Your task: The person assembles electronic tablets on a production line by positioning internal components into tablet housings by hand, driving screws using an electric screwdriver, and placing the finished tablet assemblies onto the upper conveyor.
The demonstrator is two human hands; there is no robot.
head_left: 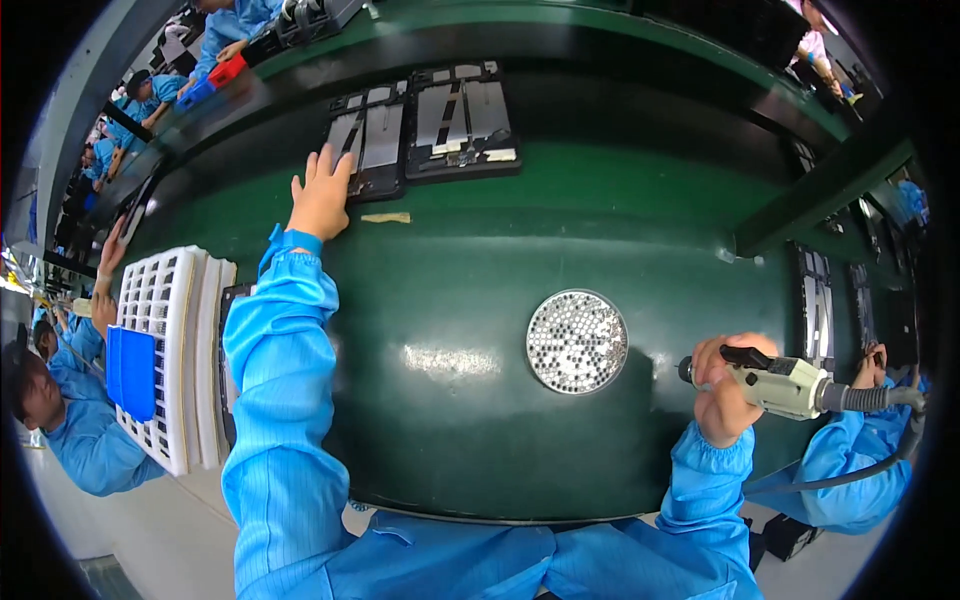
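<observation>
My right hand (725,385) is wrapped round a pale electric screwdriver (795,388), its dark tip pointing left and a ribbed cable leaving its other end. My left hand (322,195) reaches far out with its fingers spread. Those fingertips lie over the near-left edge of a flat black-framed electronic unit (382,140) with grey panels; whether they press on it I cannot tell. Right beside that unit is a second, similar one (463,120) with pale strips along its near edge. Between my arms sits a round clear dish (577,342) holding many small dark and silvery pieces.
White trays (185,350) with compartments are stacked at the left, a blue box (132,372) against them. A yellowish strip (386,217) lies on the green table (450,290). A dark post (830,190) rises at the right. Co-workers in blue sit on both sides; more units lie far right.
</observation>
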